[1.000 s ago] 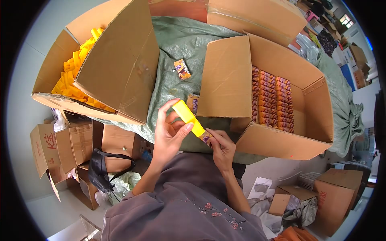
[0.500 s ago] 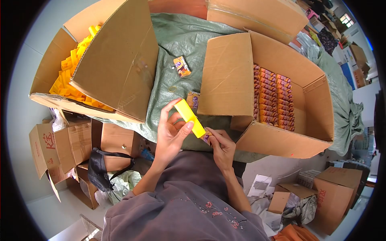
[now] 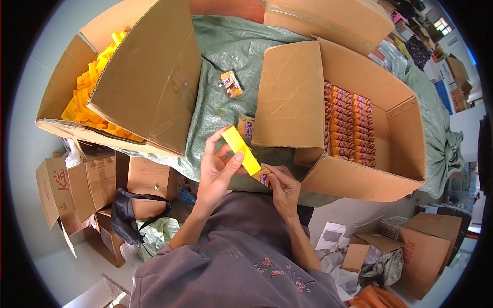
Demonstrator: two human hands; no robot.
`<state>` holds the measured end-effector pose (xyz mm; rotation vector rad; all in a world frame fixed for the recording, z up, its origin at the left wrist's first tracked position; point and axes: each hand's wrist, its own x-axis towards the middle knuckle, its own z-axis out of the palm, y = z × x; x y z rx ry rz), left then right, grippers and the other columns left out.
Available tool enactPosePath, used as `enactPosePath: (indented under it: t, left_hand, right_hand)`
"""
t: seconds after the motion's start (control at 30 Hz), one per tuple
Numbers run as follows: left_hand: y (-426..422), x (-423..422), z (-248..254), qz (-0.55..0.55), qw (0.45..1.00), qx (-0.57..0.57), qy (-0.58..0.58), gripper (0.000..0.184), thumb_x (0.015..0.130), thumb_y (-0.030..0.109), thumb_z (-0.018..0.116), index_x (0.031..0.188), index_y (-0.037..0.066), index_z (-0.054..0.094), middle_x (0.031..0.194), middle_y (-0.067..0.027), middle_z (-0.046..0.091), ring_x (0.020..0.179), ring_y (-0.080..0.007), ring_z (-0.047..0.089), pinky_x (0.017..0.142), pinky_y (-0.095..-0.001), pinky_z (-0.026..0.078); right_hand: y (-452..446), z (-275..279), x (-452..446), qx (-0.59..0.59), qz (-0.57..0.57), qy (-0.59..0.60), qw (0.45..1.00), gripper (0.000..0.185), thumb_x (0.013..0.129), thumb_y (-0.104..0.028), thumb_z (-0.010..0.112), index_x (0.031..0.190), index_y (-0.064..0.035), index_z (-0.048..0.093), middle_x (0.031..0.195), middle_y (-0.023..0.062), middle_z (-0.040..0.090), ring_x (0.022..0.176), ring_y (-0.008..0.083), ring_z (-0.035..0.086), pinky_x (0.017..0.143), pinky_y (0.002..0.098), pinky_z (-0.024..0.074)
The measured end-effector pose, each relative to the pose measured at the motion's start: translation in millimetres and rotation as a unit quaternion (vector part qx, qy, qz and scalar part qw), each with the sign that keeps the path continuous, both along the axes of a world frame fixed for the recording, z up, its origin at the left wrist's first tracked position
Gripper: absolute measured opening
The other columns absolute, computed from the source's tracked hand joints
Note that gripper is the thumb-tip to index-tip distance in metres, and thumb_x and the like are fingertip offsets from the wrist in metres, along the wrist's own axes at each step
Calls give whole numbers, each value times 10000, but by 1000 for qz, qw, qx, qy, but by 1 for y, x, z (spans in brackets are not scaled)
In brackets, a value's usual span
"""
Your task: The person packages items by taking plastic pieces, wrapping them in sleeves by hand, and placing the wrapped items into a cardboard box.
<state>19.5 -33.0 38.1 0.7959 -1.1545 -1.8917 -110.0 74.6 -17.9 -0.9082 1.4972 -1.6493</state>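
A flat yellow sleeve (image 3: pixel 240 149) is gripped between the thumb and fingers of my left hand (image 3: pixel 215 169). Its lower right end meets an orange-and-purple packet (image 3: pixel 264 176), pinched in the fingers of my right hand (image 3: pixel 284 190). Whether the packet's tip sits inside the sleeve I cannot tell. Beyond my hands, a small printed packet (image 3: pixel 231 83) lies on the green sheet (image 3: pixel 221 51), and another printed packet (image 3: pixel 246 127) is partly covered by a box flap.
An open carton (image 3: pixel 164 77) at the left holds many yellow sleeves (image 3: pixel 90 97). At the right, another open carton (image 3: pixel 370 179) holds rows of orange packets (image 3: pixel 341 123). A black bag (image 3: pixel 126 215) and more cartons (image 3: pixel 429 251) are lower down.
The yellow sleeve has tilted slightly, and more of the packet shows at its lower end. My left thumb has shifted a little up along the sleeve. Both hands keep their hold.
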Motion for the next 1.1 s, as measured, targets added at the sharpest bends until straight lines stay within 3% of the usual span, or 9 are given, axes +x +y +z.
enactPosePath:
  t: [0.23,0.37,0.43,0.53,0.67,0.77,0.97,1.07,1.1]
  left_hand:
    - [2,-2,-3,-9,1000,-1,3,595,916,54,613,1412,77,287,1101,-128,589,968,-173,631,780,-284,545]
    - [1,-3,-5,-32,999,-23,8,592,913,54,611,1409,72,286,1122,-149,585,990,-203,623,838,-318,520]
    - [2,-5,-10,-44,997,-66,10,590,915,76,608,1407,77,283,1137,-172,581,1012,-234,617,872,-359,513]
    - [2,-7,-18,-27,988,-152,-30,584,912,37,597,1405,67,286,1153,-180,580,1025,-233,615,901,-346,489]
    - [6,-10,-17,-64,988,-133,-42,539,912,17,591,1384,50,334,1143,-163,599,1027,-200,613,910,-314,477]
    - [6,-11,-17,-113,986,-106,-57,500,910,26,599,1362,45,388,1123,-128,619,1013,-173,617,905,-299,476]
    - [6,-12,-17,-154,963,-186,-120,420,863,-6,629,1268,30,523,1057,-90,643,949,-160,629,846,-291,499]
    - [8,-11,-27,-138,960,-207,-130,343,836,-15,651,1173,17,590,1059,-89,640,944,-164,634,839,-295,507]
    - [9,-10,-29,-128,960,-205,-138,315,828,-18,659,1137,13,613,1064,-90,638,945,-166,636,840,-296,509]
  right_hand:
    - [2,-1,-1,-1,8,-16,1000,236,925,17,543,1116,-4,680,923,36,608,709,58,518,607,192,421]
    - [5,-7,-2,-5,29,-66,997,227,931,12,539,1112,7,676,942,35,608,716,64,525,617,182,429]
    - [3,-7,0,6,20,-73,997,220,948,-18,529,1119,25,662,933,42,618,704,61,539,606,179,445]
    - [5,-8,0,17,44,-123,991,241,950,-20,529,1161,36,632,927,62,640,731,85,597,645,205,505]
    - [3,-11,3,26,48,-174,983,280,948,-37,545,1213,39,594,892,77,660,719,118,648,664,251,558]
    - [5,-6,-2,99,54,-196,974,271,956,-79,550,1201,22,606,874,59,659,700,114,647,632,238,547]
    - [6,-21,-13,64,106,-336,934,312,1010,-285,474,1063,-31,647,801,13,634,588,32,508,526,176,415]
    - [3,-17,-10,81,83,-379,918,366,1020,-352,431,1035,-53,641,783,-4,627,562,14,437,520,162,362]
    - [3,-18,-11,86,84,-368,922,337,1018,-322,443,1038,-47,637,811,6,631,590,21,470,543,165,390]
